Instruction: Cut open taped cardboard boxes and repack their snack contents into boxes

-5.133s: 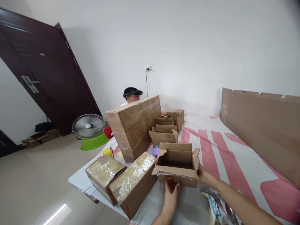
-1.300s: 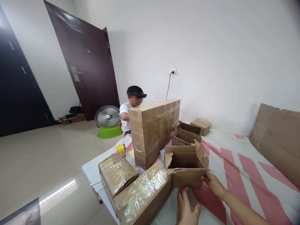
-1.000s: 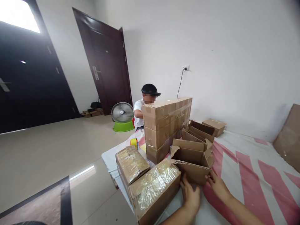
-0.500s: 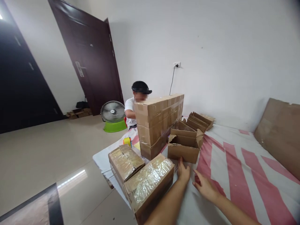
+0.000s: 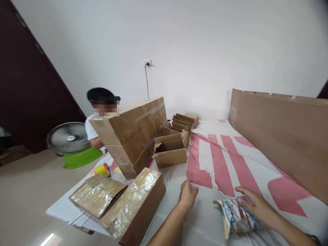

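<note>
My right hand is at a crinkled, shiny plastic-wrapped packet with a yellowish card edge, at the lower right on the cloth; its thumb and forefinger are apart around the packet's upper side. My left hand hovers over or rests on the white and pink cloth, fingers partly curled, with nothing seen in it. Beyond it stands an open cardboard box. Two taped boxes, one long and one shorter, lie to the left of my left hand.
A stack of closed cartons stands behind the taped boxes. More open boxes line up near the wall. A person in a black cap sits at the left, by a fan and a yellow tape roll. A cardboard sheet leans at the right.
The view has turned right. My hands have moved away from the open box and apart; the right hand is now at the packet, which was out of view before.
</note>
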The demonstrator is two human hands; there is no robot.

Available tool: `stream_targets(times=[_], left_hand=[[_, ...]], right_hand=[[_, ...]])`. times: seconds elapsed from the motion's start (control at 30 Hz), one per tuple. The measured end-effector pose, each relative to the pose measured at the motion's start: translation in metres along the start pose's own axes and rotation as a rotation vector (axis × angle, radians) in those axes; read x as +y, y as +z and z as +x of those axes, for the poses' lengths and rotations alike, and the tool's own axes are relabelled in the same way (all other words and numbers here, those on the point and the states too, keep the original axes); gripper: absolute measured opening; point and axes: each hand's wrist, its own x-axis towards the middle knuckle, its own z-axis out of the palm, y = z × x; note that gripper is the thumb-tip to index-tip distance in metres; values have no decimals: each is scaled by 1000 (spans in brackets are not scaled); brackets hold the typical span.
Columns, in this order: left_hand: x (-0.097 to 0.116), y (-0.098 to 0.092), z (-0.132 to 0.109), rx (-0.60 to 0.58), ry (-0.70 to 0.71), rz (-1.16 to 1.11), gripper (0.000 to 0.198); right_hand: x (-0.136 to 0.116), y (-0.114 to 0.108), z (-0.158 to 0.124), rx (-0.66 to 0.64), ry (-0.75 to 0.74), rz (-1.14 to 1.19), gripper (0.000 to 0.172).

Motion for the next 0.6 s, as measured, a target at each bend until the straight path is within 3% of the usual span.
stream_targets(times=[0.13,0.23,0.33,0.47,0.53,0.6], left_hand=[[24,30,-44,-225,53,24,41],[34,50,-64,-336,56,48,52],[42,67,-63,-332,35,-116,76],[63,69,-16,-133,83,-406,90],[78,59,23,-30,114,-444,90],[93,45,60,64,142,-483,86]], right_hand=[[34,0,-38,273,60,-171,57],[42,17,-59,274,99,-147,64],[35,34,-59,242,86,-43,66],[3,28,-13,374,-20,170,65],[-17,16,25,456,-49,390,66],[-33,5,61,453,-83,472,69]])
